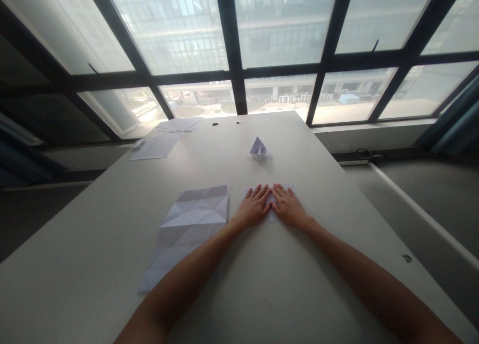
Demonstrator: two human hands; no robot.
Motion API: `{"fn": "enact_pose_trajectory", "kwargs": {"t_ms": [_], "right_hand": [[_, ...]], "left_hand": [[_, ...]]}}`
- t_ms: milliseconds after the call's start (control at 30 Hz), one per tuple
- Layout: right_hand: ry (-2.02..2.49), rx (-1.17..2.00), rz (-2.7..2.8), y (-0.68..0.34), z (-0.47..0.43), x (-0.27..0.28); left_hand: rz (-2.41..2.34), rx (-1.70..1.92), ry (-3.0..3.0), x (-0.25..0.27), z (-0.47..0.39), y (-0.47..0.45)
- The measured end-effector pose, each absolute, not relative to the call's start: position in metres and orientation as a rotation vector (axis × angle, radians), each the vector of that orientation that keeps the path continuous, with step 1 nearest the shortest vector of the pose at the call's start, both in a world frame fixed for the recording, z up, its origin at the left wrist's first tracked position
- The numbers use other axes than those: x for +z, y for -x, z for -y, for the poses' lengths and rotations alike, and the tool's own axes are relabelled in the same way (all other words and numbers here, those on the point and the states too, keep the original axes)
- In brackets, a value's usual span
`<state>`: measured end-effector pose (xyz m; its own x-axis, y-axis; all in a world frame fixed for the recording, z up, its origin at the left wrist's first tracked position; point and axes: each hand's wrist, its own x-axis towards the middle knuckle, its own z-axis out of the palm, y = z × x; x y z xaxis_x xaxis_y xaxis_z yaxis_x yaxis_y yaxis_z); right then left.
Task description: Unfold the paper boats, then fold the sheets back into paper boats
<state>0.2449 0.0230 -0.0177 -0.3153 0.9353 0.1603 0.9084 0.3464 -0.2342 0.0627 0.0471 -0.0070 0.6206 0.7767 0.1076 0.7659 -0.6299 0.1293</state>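
Both palms lie flat on a small folded sheet of white paper (272,217) on the table. My left hand (255,205) covers its left part, and my right hand (288,205) covers its right part, with fingers stretched toward the far edge. The thumbs come close together near the middle of the paper. Most of the folded paper is hidden under the hands. Left of my left hand lies a larger creased paper sheet (196,210), partly behind my left forearm. Beyond the hands stands a folded paper boat (258,150).
The white table (284,284) runs toward a wall of windows (279,27). Several flat paper sheets (157,145) lie at its far left. Two small round items (215,124) sit near the far edge. A small dark mark (406,258) is near the right edge.
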Motion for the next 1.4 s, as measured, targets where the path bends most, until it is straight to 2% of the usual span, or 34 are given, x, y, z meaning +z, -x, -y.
{"fn": "enact_pose_trajectory", "kwargs": {"t_ms": [500, 867, 1067, 1400], "right_hand": [[1.96, 0.033, 2.151, -0.256, -0.033, -0.025], [1.853, -0.092, 2.154, -0.253, -0.024, -0.013], [1.531, 0.133, 2.401, -0.246, -0.021, -0.01], [1.613, 0.173, 2.373, -0.246, -0.024, -0.015]], "left_hand": [[-1.299, 0.231, -2.778, -0.006, -0.047, -0.061], [-1.303, 0.238, -2.771, -0.005, -0.047, -0.062], [-1.289, 0.266, -2.767, -0.006, -0.047, -0.063], [-1.278, 0.253, -2.771, -0.007, -0.047, -0.061]]}}
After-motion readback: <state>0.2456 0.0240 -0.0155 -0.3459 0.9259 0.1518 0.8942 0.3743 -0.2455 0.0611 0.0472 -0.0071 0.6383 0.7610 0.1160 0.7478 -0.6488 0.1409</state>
